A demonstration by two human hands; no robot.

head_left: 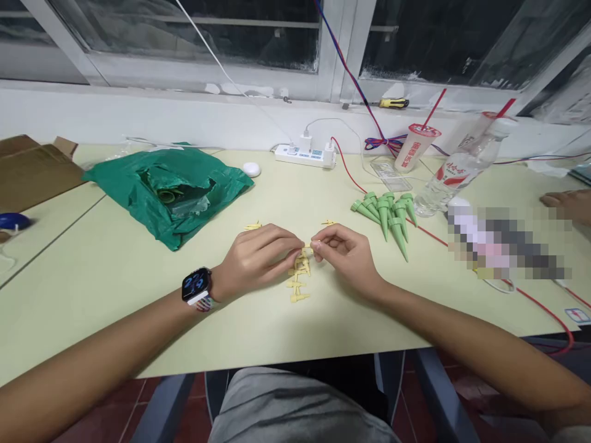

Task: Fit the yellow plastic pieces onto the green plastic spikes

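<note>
My left hand (256, 259) and my right hand (344, 255) meet above the pale green table, their fingertips pinching a small yellow plastic piece (307, 246) between them. Just below the fingers lies a loose pile of similar yellow pieces (299, 277). Two more lie apart, one (252, 226) beyond my left hand and one (329, 222) beyond my right. Several green plastic cone spikes (388, 221) lie grouped to the right of my right hand, not touching it. A black smartwatch (196, 287) sits on my left wrist.
A crumpled green plastic bag (168, 197) lies at left, near a cardboard box (32, 169). A power strip (305, 155), a straw cup (418, 147) and a water bottle (462, 172) stand at the back. Another person's hand (567, 206) rests at right, beside a pixelated patch (508, 243).
</note>
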